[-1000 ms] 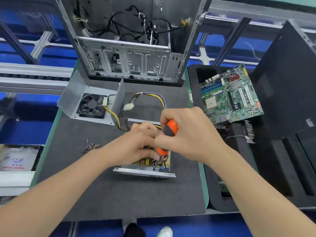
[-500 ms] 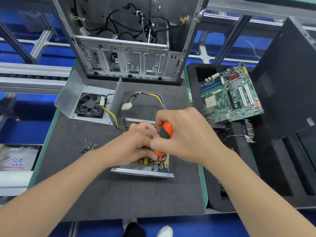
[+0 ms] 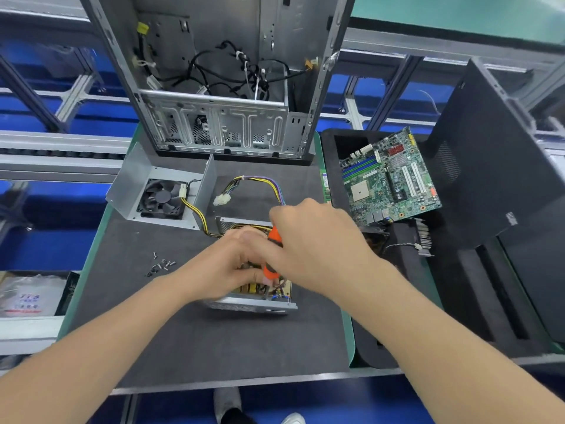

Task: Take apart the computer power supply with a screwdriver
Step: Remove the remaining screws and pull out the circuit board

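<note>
Right hand [image 3: 318,240] wrapped round orange screwdriver [image 3: 271,272] handle, pointing down into PSU [image 3: 253,305]. Left hand [image 3: 224,266] curled over PSU, fingertips at lower handle; real grip there I can't tell. PSU mid-bench [image 3: 198,347], open tray holding yellow board and wires. Cover [image 3: 143,168] near bench left edge, fan [image 3: 162,197] inside, wired to PSU. Case [image 3: 220,130] at far edge, cables inside. Foam tray [image 3: 403,301] off right edge carries motherboard [image 3: 388,179]. Screws [image 3: 160,264] left of PSU. Against half second ago: PSU unmoved, right hand covers more handle.
</note>
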